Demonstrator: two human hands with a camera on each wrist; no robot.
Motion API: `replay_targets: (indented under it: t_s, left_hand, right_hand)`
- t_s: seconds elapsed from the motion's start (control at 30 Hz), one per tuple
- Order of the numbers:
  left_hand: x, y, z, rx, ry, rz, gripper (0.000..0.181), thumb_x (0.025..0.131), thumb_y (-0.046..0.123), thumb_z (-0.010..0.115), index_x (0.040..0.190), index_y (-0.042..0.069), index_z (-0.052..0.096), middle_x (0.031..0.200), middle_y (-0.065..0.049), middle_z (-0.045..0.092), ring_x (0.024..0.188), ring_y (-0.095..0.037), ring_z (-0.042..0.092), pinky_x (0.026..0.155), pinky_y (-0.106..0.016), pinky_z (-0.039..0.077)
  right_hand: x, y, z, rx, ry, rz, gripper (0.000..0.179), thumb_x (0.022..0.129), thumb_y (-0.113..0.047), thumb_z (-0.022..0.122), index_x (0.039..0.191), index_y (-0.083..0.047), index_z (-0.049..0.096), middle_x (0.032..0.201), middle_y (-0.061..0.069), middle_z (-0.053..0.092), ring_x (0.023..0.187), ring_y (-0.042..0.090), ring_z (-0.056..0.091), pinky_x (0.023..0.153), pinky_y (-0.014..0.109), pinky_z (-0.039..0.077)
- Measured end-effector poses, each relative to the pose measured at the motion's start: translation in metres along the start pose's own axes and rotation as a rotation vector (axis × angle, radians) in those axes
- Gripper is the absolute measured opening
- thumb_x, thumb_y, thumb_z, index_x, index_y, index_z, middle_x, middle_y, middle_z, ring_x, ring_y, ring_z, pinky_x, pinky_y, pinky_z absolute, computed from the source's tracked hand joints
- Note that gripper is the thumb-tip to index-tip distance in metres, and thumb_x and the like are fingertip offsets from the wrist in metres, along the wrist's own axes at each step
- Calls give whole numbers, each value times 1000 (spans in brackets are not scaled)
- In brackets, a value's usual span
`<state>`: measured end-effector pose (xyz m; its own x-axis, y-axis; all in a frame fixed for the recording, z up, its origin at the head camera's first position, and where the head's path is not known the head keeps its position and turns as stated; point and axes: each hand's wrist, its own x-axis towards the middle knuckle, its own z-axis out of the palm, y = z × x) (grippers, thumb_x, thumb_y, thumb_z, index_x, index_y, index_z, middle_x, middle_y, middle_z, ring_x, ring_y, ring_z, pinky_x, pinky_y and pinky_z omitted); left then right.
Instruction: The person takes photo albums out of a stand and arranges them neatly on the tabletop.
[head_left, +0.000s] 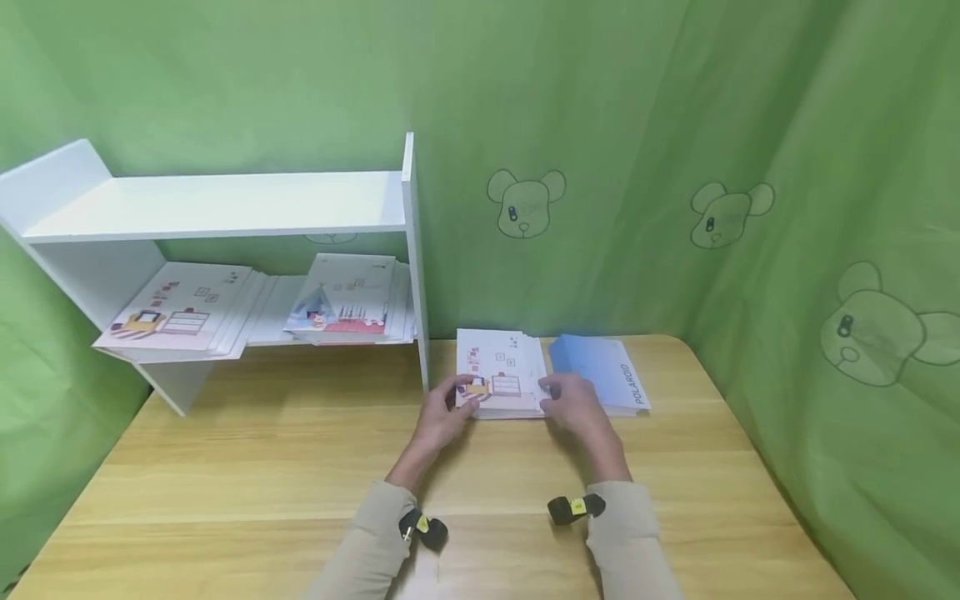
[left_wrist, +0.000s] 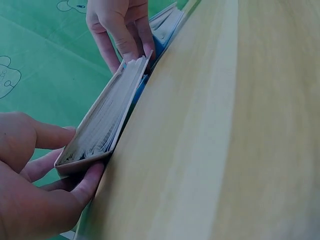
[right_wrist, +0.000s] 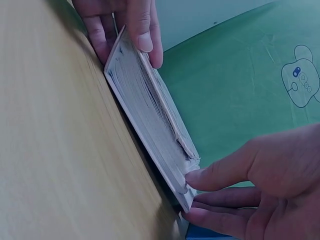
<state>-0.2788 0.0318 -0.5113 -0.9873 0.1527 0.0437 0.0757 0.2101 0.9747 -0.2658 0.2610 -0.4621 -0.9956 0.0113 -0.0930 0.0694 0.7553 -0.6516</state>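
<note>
A white book [head_left: 501, 354] with a drawing of a room on its cover lies on the table, its lower page edges facing me. My left hand [head_left: 441, 414] grips its left side, thumb and fingers at the near corner. On the opposite side my right hand [head_left: 576, 404] pinches the near right corner. In the left wrist view the book [left_wrist: 102, 120] shows a thick block of pages between stiff covers; one side looks slightly raised. The right wrist view shows both hands holding the book [right_wrist: 142, 102]. Beside the right hand lies a blue book [head_left: 600, 367] marked POLAROID.
A white two-tier shelf [head_left: 225, 204] stands at the back left. Its lower board carries a white book stack [head_left: 183, 304] at the left and another stack [head_left: 345, 296] at the right. A green curtain [head_left: 615, 125] with bear drawings hangs behind the wooden table [head_left: 285, 500].
</note>
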Motion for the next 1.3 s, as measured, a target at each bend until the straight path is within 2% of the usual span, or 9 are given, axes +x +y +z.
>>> replay_targets:
  t_s: [0.2, 0.47, 0.73, 0.93, 1.13, 1.3]
  left_hand:
    - [-1, 0, 1, 7, 3, -7, 42, 86, 10, 67, 127, 15, 58, 119, -12, 57, 100, -23, 56, 88, -33, 51]
    - [0, 0, 1, 12, 12, 6, 42, 84, 8, 69, 124, 15, 60, 124, -14, 55, 105, -26, 55, 93, -36, 49]
    - [-1, 3, 1, 20, 14, -7, 43, 84, 8, 69, 125, 15, 60, 125, -15, 54, 105, -26, 55, 92, -37, 50]
    - [-2, 3, 0, 8, 0, 0, 45, 82, 4, 68, 125, 12, 59, 123, -16, 55, 104, -27, 56, 89, -33, 52]
    - [-2, 2, -1, 22, -12, -7, 46, 82, 5, 69, 126, 15, 59, 121, -15, 55, 100, -25, 56, 83, -32, 53]
    - [-1, 6, -5, -54, -47, -18, 47, 84, 3, 65, 130, 10, 55, 125, -19, 53, 102, -29, 58, 80, -32, 56]
  right_hand:
    - [-1, 1, 1, -36, 9, -4, 46, 82, -3, 63, 127, 1, 56, 128, 22, 55, 114, 39, 52, 93, 51, 47]
    - [2, 3, 4, -76, 13, -23, 49, 81, 0, 63, 129, 1, 54, 128, 22, 55, 118, 41, 49, 100, 53, 42]
    - [1, 4, 2, -49, 2, -31, 48, 81, 0, 63, 129, 0, 54, 128, 22, 54, 118, 41, 50, 98, 53, 43]
    - [-1, 4, 0, -53, -12, -46, 51, 81, 0, 62, 131, -2, 53, 124, 22, 56, 112, 39, 53, 92, 52, 48]
    - [-6, 4, -4, 19, -28, -13, 51, 83, -1, 60, 133, -6, 51, 128, 21, 53, 104, 33, 55, 79, 41, 54]
    - [-10, 0, -7, 33, -11, -78, 45, 87, -8, 62, 131, -5, 52, 125, 21, 56, 109, 32, 55, 91, 47, 50]
